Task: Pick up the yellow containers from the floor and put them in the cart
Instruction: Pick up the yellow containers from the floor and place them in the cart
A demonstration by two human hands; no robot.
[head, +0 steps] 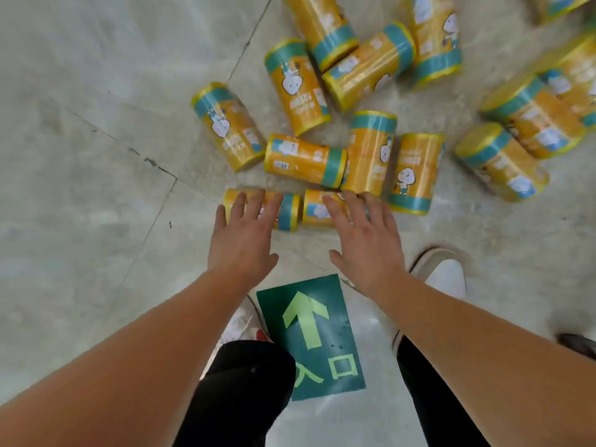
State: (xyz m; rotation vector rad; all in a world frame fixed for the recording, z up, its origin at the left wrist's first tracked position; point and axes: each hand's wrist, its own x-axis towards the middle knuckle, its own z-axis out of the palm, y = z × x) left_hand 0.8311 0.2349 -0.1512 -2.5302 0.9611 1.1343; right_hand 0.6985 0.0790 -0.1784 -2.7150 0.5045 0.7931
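Several yellow containers with teal bands lie scattered on the grey floor, for example one (304, 160) on its side in the middle. My left hand (243, 240) hovers with fingers spread over the nearest container on the left (288, 211). My right hand (364, 240) reaches with straight fingers over the nearest container beside it (314, 208). Neither hand holds anything. No cart is in view.
A green floor sticker (311, 337) with a light arrow lies between my feet. My white shoes (446, 274) and black trouser legs (245, 388) stand at the bottom. More containers (501, 161) crowd the right side. Bare floor lies to the left.
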